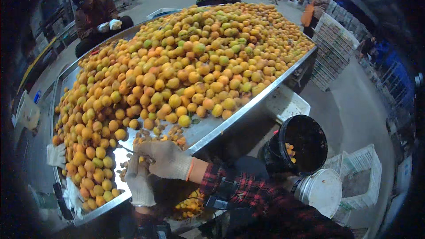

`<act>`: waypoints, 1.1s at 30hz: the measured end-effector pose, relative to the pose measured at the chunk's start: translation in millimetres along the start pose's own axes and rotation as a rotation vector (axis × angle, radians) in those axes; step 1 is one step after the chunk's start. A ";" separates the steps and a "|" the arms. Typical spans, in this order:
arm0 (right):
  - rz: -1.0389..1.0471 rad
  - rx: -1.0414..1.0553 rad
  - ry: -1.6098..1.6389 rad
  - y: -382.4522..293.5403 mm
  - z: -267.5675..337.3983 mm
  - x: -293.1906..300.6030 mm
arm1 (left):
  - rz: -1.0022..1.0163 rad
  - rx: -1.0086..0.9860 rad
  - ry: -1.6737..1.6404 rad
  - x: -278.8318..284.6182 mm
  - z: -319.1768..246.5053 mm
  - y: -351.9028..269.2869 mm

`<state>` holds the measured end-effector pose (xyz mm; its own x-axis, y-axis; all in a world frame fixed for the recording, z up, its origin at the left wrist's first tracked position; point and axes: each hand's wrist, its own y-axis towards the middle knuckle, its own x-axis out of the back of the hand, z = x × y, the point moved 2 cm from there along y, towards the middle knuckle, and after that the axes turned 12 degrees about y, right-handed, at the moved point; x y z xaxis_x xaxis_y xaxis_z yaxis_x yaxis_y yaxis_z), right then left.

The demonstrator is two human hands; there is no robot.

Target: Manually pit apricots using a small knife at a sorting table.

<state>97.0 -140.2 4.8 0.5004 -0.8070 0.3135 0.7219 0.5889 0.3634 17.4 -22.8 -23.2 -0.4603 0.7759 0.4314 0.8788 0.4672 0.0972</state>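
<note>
My left hand (141, 186), in a pale knit glove, is raised at the near edge of a metal table (207, 136). My right hand (172, 161), gloved the same way, meets it at the fingertips. A bit of orange fruit (141, 159) shows between them, mostly hidden by the fingers. From the right hand's fingers a thin dark tool (125, 148) sticks out to the left; its kind is unclear. Beyond the hands rises a large heap of apricots (186, 69). Brown pits and scraps (176, 136) lie just past my right hand.
Below my hands, a container holds cut apricots (189, 205). To the right stand a black bucket (303, 146) with some fruit, a lidded white bucket (320, 192) and a white plastic crate (372, 179). White gloves (56, 155) lie at left. Co-workers (96, 16) are across the table.
</note>
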 end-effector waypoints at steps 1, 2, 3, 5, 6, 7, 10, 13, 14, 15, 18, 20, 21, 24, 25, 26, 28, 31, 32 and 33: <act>0.027 0.032 -0.038 -0.9 -1.2 5.9 | 0.037 0.027 0.052 -2.4 -4.0 1.5; 0.020 0.032 -0.039 -1.0 0.2 9.4 | 0.065 0.061 0.114 0.1 -1.1 2.1; 0.086 0.018 -0.139 0.5 4.0 10.6 | 0.066 0.057 0.117 1.7 8.0 3.4; 0.154 0.004 -0.242 0.3 3.9 11.4 | 0.035 -0.071 0.127 0.4 19.4 7.1; 0.142 0.032 -0.238 -1.5 1.3 10.2 | 0.032 -0.071 0.122 2.1 18.2 7.3; 0.138 0.063 -0.232 -1.1 0.1 8.5 | 0.093 -0.059 0.012 5.4 15.4 6.1; 0.037 0.045 -0.024 12.4 10.7 1.1 | 0.140 0.074 -0.484 21.6 -1.5 2.4; -0.027 -0.088 0.310 4.2 -34.6 3.7 | 0.176 0.239 -1.019 15.0 -13.1 -1.1; -0.072 -0.153 0.404 3.9 -19.7 13.7 | 0.182 0.259 -1.157 13.5 -13.3 0.0; -0.114 -0.239 0.530 2.5 -13.5 20.0 | 0.197 0.190 -1.026 14.0 -11.3 1.0; -0.206 -0.319 0.808 8.8 2.0 22.6 | 0.224 0.128 -0.926 23.8 -8.9 4.9; -0.053 -0.373 0.665 4.0 3.0 22.2 | 0.278 0.131 -1.024 33.9 -17.5 -0.7; 0.000 -0.388 0.619 2.7 3.7 19.7 | 0.265 0.135 -1.023 35.4 -16.2 -0.7; 0.153 -0.042 0.319 0.9 5.6 14.5 | 0.184 0.022 -0.843 34.1 -12.9 1.0; 0.117 -0.126 0.398 0.9 6.7 13.7 | 0.166 0.003 -0.754 32.6 -10.2 1.3; 0.082 -0.208 0.474 2.1 8.1 12.8 | 0.148 -0.019 -0.667 30.2 -7.8 2.3; 0.009 -0.372 0.627 4.2 10.9 8.2 | 0.108 -0.031 -0.484 27.2 -3.5 3.4; -0.046 -0.445 0.689 2.5 7.5 0.4 | 0.093 -0.021 -0.152 29.3 -17.9 1.6; -0.065 -0.426 0.678 2.8 8.7 -1.4 | 0.117 -0.006 0.000 31.4 -25.2 0.6; -0.059 -0.424 0.680 3.9 8.8 -2.3 | 0.073 -0.041 -0.092 25.6 -16.9 -0.3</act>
<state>94.4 -135.7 13.2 0.5385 -0.7673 -0.3482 0.8081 0.5873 -0.0445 7.5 -10.2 3.0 -0.4032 0.8437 0.3543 0.9137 0.3923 0.1058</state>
